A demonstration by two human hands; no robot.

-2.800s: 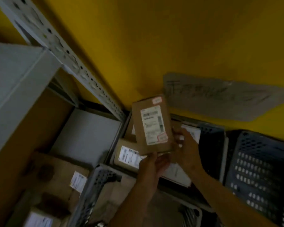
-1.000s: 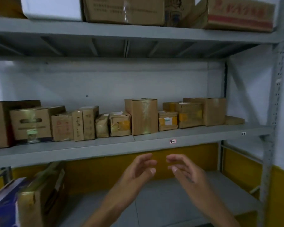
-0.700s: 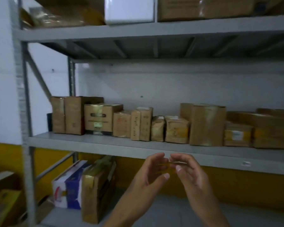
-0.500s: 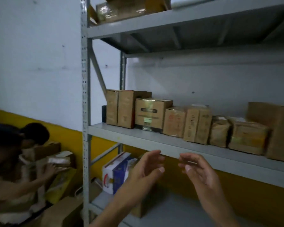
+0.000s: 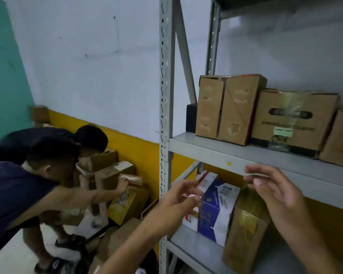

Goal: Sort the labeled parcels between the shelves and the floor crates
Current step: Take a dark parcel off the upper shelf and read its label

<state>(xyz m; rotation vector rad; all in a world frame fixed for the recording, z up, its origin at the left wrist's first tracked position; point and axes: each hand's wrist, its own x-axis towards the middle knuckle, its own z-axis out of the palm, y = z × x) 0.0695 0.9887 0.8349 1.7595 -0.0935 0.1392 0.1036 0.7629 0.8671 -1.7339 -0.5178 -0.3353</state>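
My left hand (image 5: pixel 178 202) and my right hand (image 5: pixel 275 192) are raised in front of the grey metal shelves (image 5: pixel 216 153), fingers spread, with no parcel in either. Brown cardboard parcels stand on the middle shelf: a tall pair (image 5: pixel 226 109) at the left end and a wider box with a green label (image 5: pixel 291 119) beside it. Behind my hands, on the lower shelf (image 5: pixel 194 248), stand a blue and white box (image 5: pixel 216 210) and a brown taped parcel (image 5: pixel 244 230). No floor crate is in view.
The shelf's perforated upright post (image 5: pixel 164 95) stands just left of my left hand. Further left, two people (image 5: pixel 18 190) bend over a pile of cardboard parcels (image 5: pixel 127 202) on the floor against the yellow and white wall.
The parcel I held over the floor crates is gone from my hands. My view has swung up and left along the shelves, bringing the two people into sight. My hands stay raised and empty.
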